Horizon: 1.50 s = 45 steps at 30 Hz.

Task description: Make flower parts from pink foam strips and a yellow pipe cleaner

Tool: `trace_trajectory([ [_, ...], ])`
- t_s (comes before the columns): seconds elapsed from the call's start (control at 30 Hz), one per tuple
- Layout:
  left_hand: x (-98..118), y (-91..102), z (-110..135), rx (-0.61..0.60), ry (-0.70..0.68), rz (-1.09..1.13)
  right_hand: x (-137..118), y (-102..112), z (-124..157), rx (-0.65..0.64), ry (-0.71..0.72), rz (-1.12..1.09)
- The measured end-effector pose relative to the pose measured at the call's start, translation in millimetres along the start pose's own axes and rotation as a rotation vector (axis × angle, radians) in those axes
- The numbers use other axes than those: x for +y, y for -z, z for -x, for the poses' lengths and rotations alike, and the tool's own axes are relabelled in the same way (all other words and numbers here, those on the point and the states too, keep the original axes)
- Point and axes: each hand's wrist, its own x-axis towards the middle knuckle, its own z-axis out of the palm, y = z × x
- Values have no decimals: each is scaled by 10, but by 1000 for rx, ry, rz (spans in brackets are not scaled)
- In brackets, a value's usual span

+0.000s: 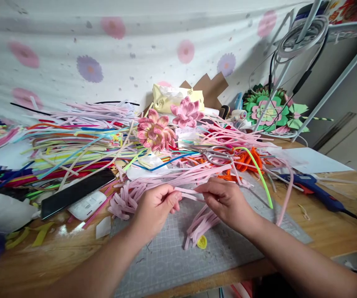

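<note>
Between my two hands runs a pale pink pipe cleaner (188,193), bent so that two strands show side by side. My left hand (157,203) pinches its left end between thumb and fingers. At the other end, the fingers of my right hand (225,203) are closed on the strands. Under and behind the hands lie more pink pipe cleaners (178,179) in a loose pile. A folded pink bunch (199,227) rests below my right hand on the grey cutting mat (162,260), beside a small yellow coil (202,242).
Two pink flowers (156,131) stand at the back, near scissors (218,155). A black phone (78,193) and a white device (87,205) lie left. Multicoloured pipe cleaners (79,145) cover the left side. A blue glue gun (317,192) with its cord lies right.
</note>
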Motion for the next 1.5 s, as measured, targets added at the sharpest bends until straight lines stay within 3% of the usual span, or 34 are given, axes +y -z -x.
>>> trace_trajectory([
  [0.3,-44,20,6,-55,-34,-112,-28,35,33,-108,23,136],
  [0.5,-65,42,10,-52,-60,-95,-34,81,36,-222,39,84],
  [0.87,-64,44,-7,-70,-15,12,-53,36,69,-275,110,415],
  [1.03,-41,65,-10,-105,-32,25,-48,86,25,-299,32,259],
  [1.3,24,79,-5,-67,-129,-88,-151,121,34,-356,-117,14],
  [1.5,25,67,-9,-69,-122,-88,-142,71,60,-316,-114,134],
])
